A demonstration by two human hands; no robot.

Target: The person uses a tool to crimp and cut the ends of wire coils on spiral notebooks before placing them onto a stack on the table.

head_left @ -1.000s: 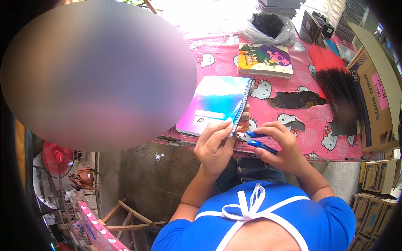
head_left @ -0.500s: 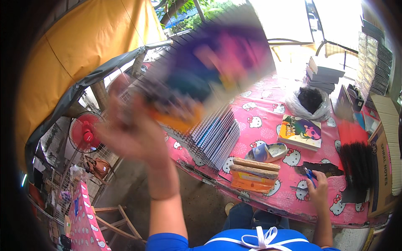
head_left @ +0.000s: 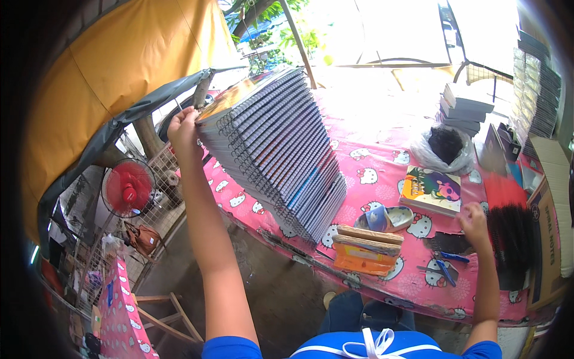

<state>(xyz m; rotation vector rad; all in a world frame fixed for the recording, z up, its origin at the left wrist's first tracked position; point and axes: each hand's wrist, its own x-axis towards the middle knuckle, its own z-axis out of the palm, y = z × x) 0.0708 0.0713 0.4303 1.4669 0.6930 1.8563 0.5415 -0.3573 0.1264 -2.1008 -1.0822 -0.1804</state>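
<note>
A tall, leaning stack of spiral notebooks (head_left: 281,155) with black coils stands on the left part of the table. At its top left edge my left hand (head_left: 184,125) has its fingers closed on the rim of the uppermost spiral notebook (head_left: 239,96), whose orange cover shows only partly. My right hand (head_left: 476,226) hovers beside the near right corner of a low pile of unbound books (head_left: 431,190) with a colourful illustrated cover. Its fingers are loosely bent and apart, holding nothing. Blue-handled pliers (head_left: 445,270) lie on the table below that hand.
A patterned slipper (head_left: 382,218) and orange-covered wooden blocks (head_left: 366,251) sit near the table's front edge. Black coils (head_left: 509,239) lie by a cardboard box (head_left: 547,221) at right. Behind are a plastic bag of black material (head_left: 443,146) and stacked books (head_left: 463,110). A red fan (head_left: 128,186) stands left.
The notebook that my left hand held raised now lies on top of the stack. My right hand has let go of the blue pliers and moved up and right, toward the book pile.
</note>
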